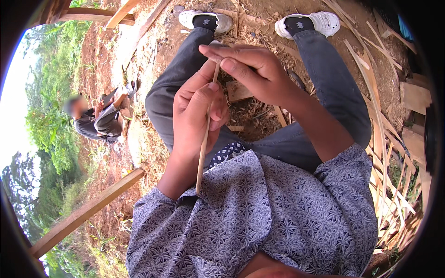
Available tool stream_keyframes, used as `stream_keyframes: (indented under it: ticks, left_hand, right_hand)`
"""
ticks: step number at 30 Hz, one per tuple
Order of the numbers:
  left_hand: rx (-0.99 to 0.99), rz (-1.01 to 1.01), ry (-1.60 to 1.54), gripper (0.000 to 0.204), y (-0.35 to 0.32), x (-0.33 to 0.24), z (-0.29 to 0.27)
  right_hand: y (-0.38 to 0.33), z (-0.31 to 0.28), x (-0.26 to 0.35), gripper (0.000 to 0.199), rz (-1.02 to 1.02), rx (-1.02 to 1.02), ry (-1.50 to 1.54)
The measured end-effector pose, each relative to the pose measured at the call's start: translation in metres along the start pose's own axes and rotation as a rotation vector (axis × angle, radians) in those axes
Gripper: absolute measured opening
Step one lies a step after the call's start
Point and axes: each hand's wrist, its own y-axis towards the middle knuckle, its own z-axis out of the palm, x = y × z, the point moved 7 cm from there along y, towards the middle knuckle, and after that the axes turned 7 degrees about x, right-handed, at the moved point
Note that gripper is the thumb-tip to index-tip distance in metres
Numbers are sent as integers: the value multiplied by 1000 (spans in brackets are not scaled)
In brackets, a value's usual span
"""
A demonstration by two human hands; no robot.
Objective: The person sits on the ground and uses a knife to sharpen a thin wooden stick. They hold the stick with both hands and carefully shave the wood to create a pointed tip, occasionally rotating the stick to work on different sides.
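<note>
Above littered dirt ground (pixel 259 14), left hand (pixel 197 113) curls fingers around a thin stick (pixel 204 143); right hand (pixel 252 72) pinches its top.

Left hand (pixel 197 116) was curled shut around a thin stick (pixel 204 139), thumb pressed along it. Right hand (pixel 248 69) sat just above, fingers extended flat, fingertips pinching the stick's top end. Both forearms bare, raised over lap.
</note>
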Motion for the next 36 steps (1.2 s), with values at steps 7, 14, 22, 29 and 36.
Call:
stream_keyframes:
  ticks: [7,14,22,29,36]
  left_hand:
    - [29,11,1,50,2,0,5]
    - [77,13,23,50,5,2,5]
    - [78,20,47,50,7,4,8]
    - [91,26,8,51,9,8,1]
    - [87,60,325,60,4,4,1]
  right_hand:
    - [-8,13,13,34,-55,12,10]
    - [-5,-2,9,34,-5,-124,-68]
    - [-1,-7,-5,33,-27,-217,50]
    - [-5,-7,-17,34,38,-159,-32]
    - [-13,-8,-13,35,10,-301,14]
